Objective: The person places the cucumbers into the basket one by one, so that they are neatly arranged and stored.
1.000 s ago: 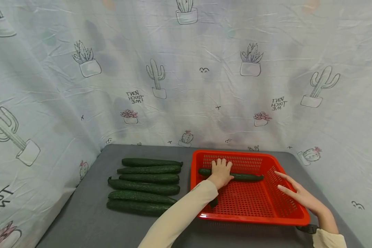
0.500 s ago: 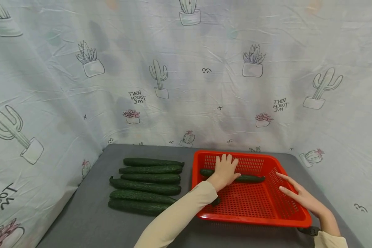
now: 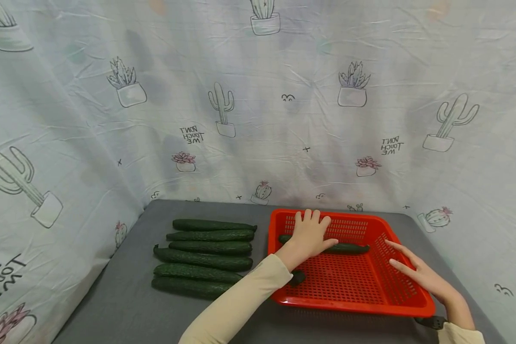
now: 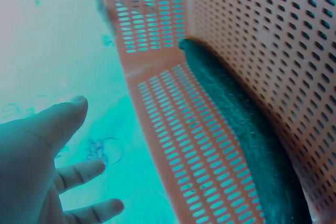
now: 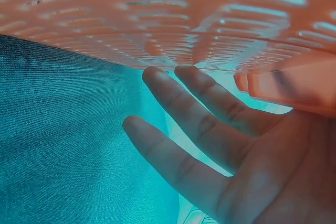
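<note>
My left hand (image 3: 309, 235) hovers over the left part of the red plastic basket (image 3: 352, 306), fingers spread, holding nothing. Below it a cucumber (image 3: 348, 248) lies along the basket's back wall; my hand and wrist cover its left part. In the left wrist view the same cucumber (image 4: 236, 114) rests apart from my fingers (image 4: 86, 174). The end of another cucumber (image 3: 298, 278) shows under my left forearm, the rest hidden. My right hand (image 3: 425, 277) holds the basket's right rim, thumb and a finger on the inside. In the right wrist view several fingers (image 5: 199, 114) lie against the outer wall.
Several cucumbers (image 3: 206, 260) lie side by side on the grey table (image 3: 124, 310), left of the basket. A cloth curtain (image 3: 258, 105) with cactus drawings hangs behind the table and along both sides.
My left hand has lifted off the cucumber at the back wall, its fingers spreading and moving slightly back. The right hand and basket stay in place.
</note>
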The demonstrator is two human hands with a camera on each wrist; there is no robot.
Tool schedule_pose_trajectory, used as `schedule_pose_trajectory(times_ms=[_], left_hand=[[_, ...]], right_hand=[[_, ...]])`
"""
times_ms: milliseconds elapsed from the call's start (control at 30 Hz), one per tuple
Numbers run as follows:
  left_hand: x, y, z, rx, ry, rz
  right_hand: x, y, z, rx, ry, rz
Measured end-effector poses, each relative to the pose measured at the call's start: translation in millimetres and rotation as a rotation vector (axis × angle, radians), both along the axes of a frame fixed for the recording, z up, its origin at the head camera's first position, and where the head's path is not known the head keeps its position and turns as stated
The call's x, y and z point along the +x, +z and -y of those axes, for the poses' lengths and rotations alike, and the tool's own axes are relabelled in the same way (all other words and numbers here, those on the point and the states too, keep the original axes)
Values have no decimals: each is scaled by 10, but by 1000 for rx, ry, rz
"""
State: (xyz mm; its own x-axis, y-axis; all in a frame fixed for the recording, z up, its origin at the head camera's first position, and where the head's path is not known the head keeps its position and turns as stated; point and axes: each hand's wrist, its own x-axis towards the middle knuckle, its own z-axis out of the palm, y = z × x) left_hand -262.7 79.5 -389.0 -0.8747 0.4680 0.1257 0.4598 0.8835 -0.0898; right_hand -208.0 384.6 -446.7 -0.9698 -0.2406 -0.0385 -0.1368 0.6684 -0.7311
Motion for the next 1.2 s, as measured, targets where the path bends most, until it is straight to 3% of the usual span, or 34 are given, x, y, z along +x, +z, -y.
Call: schedule_pose_trajectory(times_ms=[400,867,1200], left_hand=[[223,43,303,103,-43,24],[493,103,684,241,-93,-67],[604,40,985,332,-115,-91]], right_hand=[[17,-38,2,-5,0,-21],[-3,-19,-1,-12,-13,-2],[0,-40,-14,-14,-4,-29]])
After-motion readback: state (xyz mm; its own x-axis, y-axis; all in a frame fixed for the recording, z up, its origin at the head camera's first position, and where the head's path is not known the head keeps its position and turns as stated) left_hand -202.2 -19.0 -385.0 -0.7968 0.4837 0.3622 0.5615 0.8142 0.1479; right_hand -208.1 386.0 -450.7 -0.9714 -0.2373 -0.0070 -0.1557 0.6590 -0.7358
